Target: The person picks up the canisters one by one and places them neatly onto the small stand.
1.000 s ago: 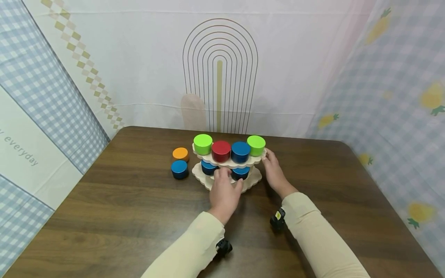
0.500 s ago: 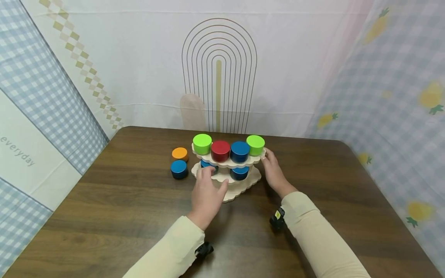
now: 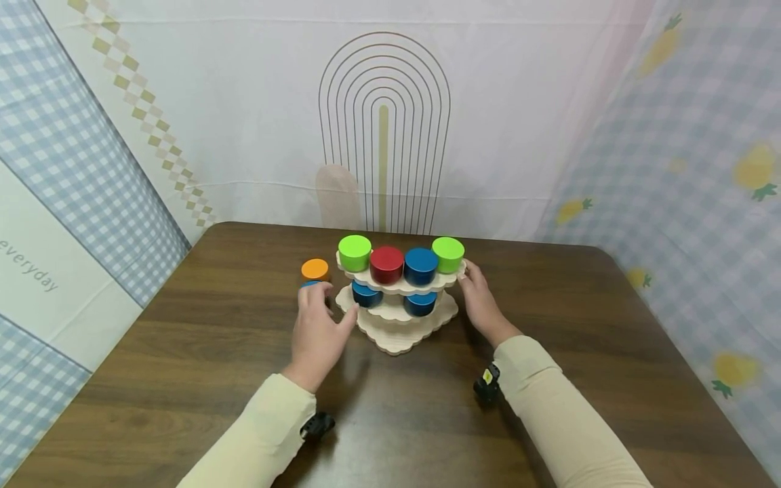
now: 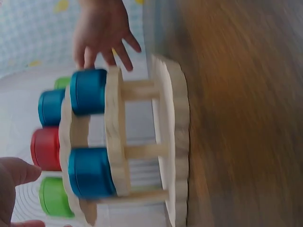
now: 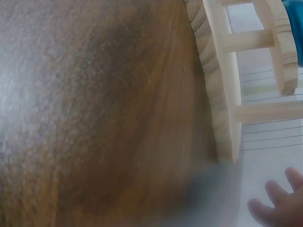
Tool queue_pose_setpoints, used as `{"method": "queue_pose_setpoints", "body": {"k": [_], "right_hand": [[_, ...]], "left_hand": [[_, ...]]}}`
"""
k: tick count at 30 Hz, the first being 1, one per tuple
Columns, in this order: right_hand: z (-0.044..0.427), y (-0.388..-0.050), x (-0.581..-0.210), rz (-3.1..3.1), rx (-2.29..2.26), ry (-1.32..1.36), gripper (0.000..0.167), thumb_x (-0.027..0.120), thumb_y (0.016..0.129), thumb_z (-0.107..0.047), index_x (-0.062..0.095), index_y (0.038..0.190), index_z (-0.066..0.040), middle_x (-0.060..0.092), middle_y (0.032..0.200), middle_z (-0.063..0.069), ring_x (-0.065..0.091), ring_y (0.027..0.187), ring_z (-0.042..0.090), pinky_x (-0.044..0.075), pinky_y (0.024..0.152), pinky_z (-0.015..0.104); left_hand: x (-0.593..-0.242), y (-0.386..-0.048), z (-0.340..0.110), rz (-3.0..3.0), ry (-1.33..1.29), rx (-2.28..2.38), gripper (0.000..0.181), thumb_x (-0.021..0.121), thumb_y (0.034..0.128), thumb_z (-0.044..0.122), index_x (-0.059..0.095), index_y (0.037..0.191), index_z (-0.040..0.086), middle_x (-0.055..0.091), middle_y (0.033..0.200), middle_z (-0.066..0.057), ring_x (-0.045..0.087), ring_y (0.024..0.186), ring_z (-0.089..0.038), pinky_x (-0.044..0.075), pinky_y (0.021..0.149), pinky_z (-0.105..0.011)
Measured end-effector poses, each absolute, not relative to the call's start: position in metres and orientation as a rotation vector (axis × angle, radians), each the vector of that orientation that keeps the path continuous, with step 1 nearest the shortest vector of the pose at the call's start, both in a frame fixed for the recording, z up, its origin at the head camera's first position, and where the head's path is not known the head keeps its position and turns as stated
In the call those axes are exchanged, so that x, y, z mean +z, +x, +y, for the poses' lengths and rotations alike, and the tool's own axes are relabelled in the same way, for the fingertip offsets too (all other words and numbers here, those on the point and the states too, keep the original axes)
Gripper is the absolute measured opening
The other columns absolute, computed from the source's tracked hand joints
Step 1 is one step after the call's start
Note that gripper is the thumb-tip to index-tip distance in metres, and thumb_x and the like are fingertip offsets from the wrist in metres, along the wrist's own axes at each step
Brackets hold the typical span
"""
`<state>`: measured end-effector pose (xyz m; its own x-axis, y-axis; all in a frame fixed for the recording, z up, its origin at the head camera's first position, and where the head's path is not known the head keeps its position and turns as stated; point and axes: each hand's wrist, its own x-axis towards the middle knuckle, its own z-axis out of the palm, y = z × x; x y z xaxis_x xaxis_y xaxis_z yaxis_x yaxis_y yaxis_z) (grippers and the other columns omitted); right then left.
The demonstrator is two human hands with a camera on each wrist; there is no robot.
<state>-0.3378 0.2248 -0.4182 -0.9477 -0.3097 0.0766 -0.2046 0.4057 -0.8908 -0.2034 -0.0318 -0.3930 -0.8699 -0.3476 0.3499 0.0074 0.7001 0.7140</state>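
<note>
A pale wooden tiered stand [image 3: 396, 335] with scalloped edges stands mid-table. On its top tier sit two lime-green round tins [image 3: 354, 253], a red tin [image 3: 387, 265] and a blue tin [image 3: 421, 266]. The tier below bears two more blue tins [image 3: 420, 304]. My left hand [image 3: 318, 335] is left of the stand, fingers bent loosely over another blue tin [image 3: 310, 285] that they mostly hide; no grip shows. My right hand [image 3: 485, 305] rests at the right end of the top tier. Its fingers look straight and spread in the left wrist view.
An orange tin [image 3: 314, 269] stands on the wooden table [image 3: 183, 352], just behind the blue one at the left. A white patterned cloth [image 3: 262, 122] hangs behind the table, and checked cloths [image 3: 671, 149] hang at both sides.
My left hand has moved left, away from the stand's front, to the blue tin on the table. My right hand stays at the stand's right end.
</note>
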Motion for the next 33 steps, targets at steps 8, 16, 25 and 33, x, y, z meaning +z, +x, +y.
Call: {"method": "queue_pose_setpoints", "body": {"k": [8,16,25,33], "right_hand": [[0.226,-0.338,-0.419,2.555,-1.587,-0.457,0.056,0.022,0.105,-0.037,0.016,0.152,-0.007,0.016,0.156,0.016,0.018,0.143,0.035,0.016,0.113,0.059],[0.226,-0.337,-0.419,2.553,-1.599,-0.461,0.055,0.022,0.105,-0.035,0.016,0.152,-0.006,0.017,0.155,0.017,0.018,0.143,0.035,0.016,0.113,0.059],[0.224,-0.338,-0.420,2.536,-1.610,-0.455,0.056,0.023,0.105,-0.037,0.017,0.152,-0.007,0.016,0.156,0.016,0.017,0.143,0.035,0.015,0.113,0.060],[0.225,-0.338,-0.421,2.541,-1.605,-0.455,0.056,0.022,0.105,-0.038,0.015,0.152,-0.008,0.016,0.156,0.015,0.017,0.143,0.034,0.015,0.113,0.060]], "left_hand": [[-0.400,-0.214,-0.056,-2.496,0.296,-1.077,0.068,0.073,0.0848,0.034,0.039,0.133,0.000,0.036,0.126,-0.021,0.054,0.097,-0.036,0.050,0.087,-0.048],[-0.403,-0.228,-0.076,-2.559,0.367,-1.123,0.085,0.073,0.0842,0.039,0.028,0.146,0.001,0.030,0.135,-0.024,0.051,0.108,-0.040,0.044,0.100,-0.051],[-0.410,-0.242,-0.095,-2.572,0.478,-1.238,0.090,0.074,0.0830,0.042,0.025,0.148,0.005,0.022,0.143,-0.024,0.047,0.114,-0.042,0.039,0.104,-0.054],[-0.417,-0.251,-0.105,-2.626,0.549,-1.276,0.097,0.073,0.0818,0.048,0.020,0.150,0.004,0.020,0.143,-0.025,0.044,0.118,-0.041,0.036,0.106,-0.052]]}}
